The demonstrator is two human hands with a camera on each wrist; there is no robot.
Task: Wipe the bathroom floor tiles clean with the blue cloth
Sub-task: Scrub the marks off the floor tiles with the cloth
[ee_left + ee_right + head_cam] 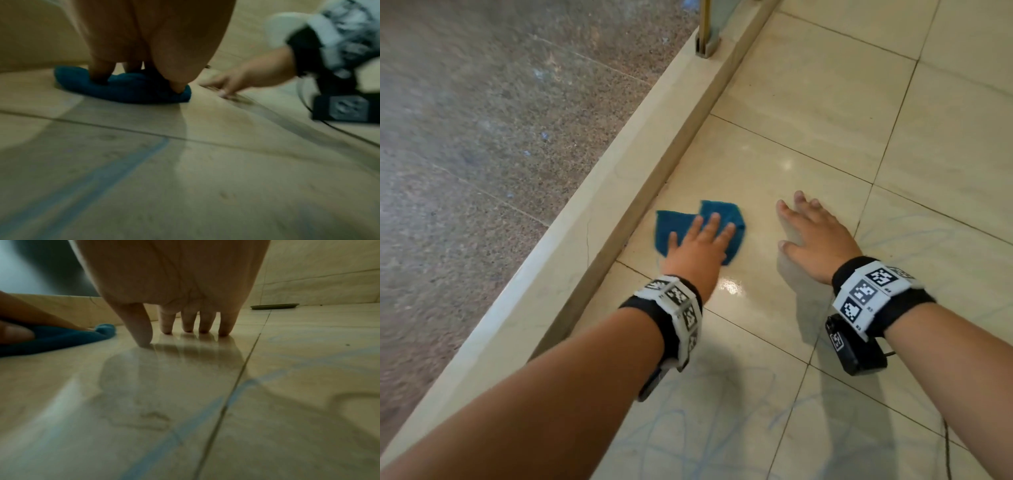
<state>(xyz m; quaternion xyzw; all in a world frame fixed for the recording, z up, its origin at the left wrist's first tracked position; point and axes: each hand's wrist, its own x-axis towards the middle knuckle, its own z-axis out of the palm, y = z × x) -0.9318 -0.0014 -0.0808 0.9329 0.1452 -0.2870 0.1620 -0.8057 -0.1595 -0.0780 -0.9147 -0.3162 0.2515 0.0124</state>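
The floor (808,102) consists of glossy cream tiles with dark grout lines, bordered on the left by a raised cream curb (599,192) that separates it from a speckled brown-grey stone area (482,120). A metal post (707,27) stands on the curb at the top of the head view. Faint blue scribble marks (179,434) cross the tiles nearest the person. The blue cloth (674,226) lies bunched on the tile just beside the curb. The left hand (700,246) rests flat on the cloth with fingers straight and spread, pressing it to the floor. The right hand (811,236) is near the cloth but apart from it, fingers spread, with the fingertips (224,332) touching the bare tile. Each wrist carries a black band with white coded markers. In the right wrist view a flat green dish (274,306) lies on the floor near the far wall.
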